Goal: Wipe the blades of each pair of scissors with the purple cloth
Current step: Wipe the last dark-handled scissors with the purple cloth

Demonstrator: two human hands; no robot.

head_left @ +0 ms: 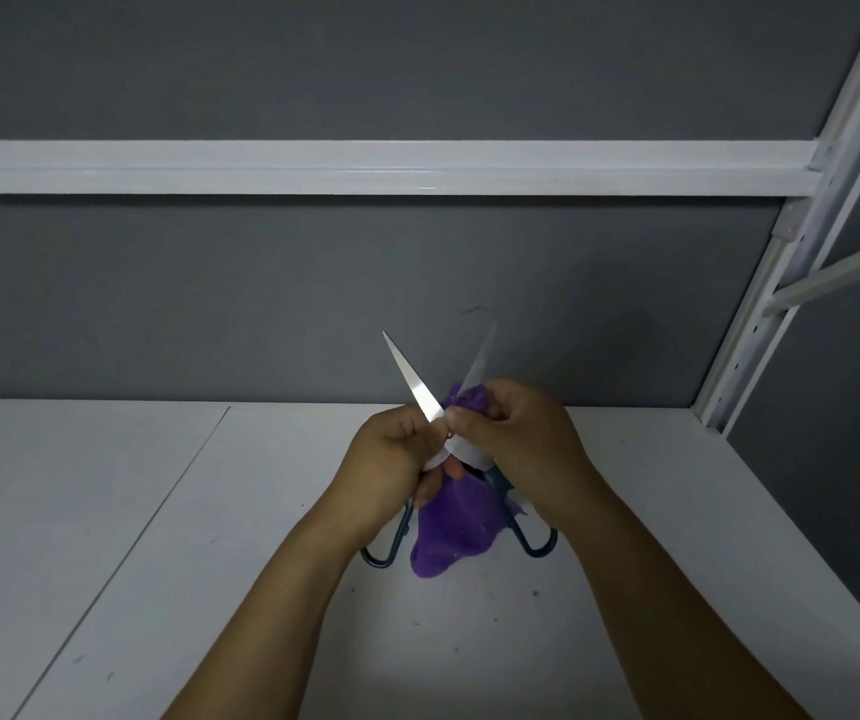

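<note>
Head view, scissors spread, purple cloth pinched

L hand, R hand: tight grips

I hold the scissors up in front of me, opened in a wide V, tips pointing up and away. Their dark blue loop handles hang down toward me, one on either side. The left blade is bright silver and sharply lit; the right blade is blurred. My left hand grips them near the pivot. The purple cloth is crumpled. One wad is bunched against the base of the right blade, pinched there by my right hand. The rest hangs limp between the two handles.
</note>
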